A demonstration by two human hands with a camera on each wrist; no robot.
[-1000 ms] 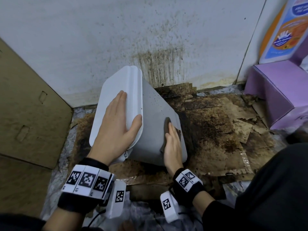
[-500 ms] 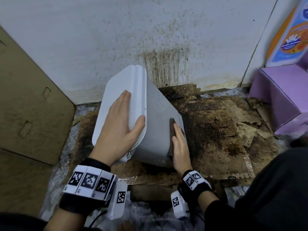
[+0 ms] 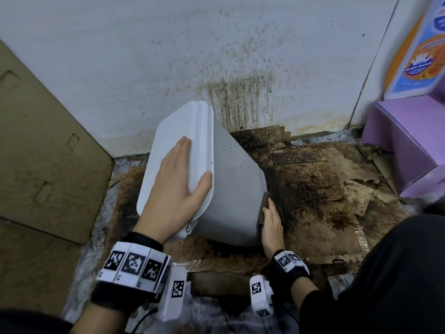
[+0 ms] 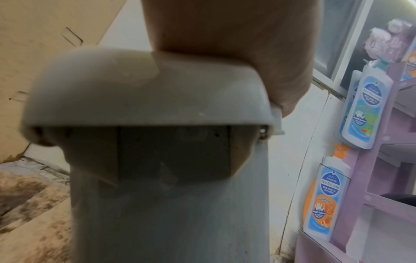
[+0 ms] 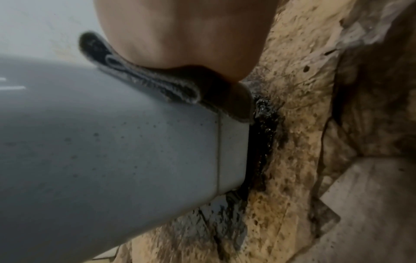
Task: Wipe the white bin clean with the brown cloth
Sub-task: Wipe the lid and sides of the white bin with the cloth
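My hands are apart. The left hand point(image 3: 178, 186) lies flat on the lid of the white bin point(image 3: 231, 189), fingers straight and thumb hooked over the lid's edge. The right hand point(image 3: 271, 221) presses the brown cloth point(image 3: 265, 201) with straight fingers against the bin's right side, low down near its base.

Taking the bin as my landmark: behind it stands the stained wall point(image 3: 216, 56), streaked dark just above the lid. The bin leans tilted on the floor. Under it and spreading out to its right lies soiled cardboard point(image 3: 325, 194), soaked dark along the bin's bottom edge. A brown cardboard sheet point(image 3: 43, 145) stands to its left and a purple box point(image 3: 409, 141) well to its right.

The bin's side carries small dark specks point(image 5: 126, 138) above where the cloth sits. Beside the base there is wet black sludge point(image 5: 265, 128).

My worry: the cloth is right at that base. If I carry the stroke lower, it may pick up the sludge and smear it back over the plastic. The tilted bin could also slip on the damp cardboard if the flat left palm eases off.
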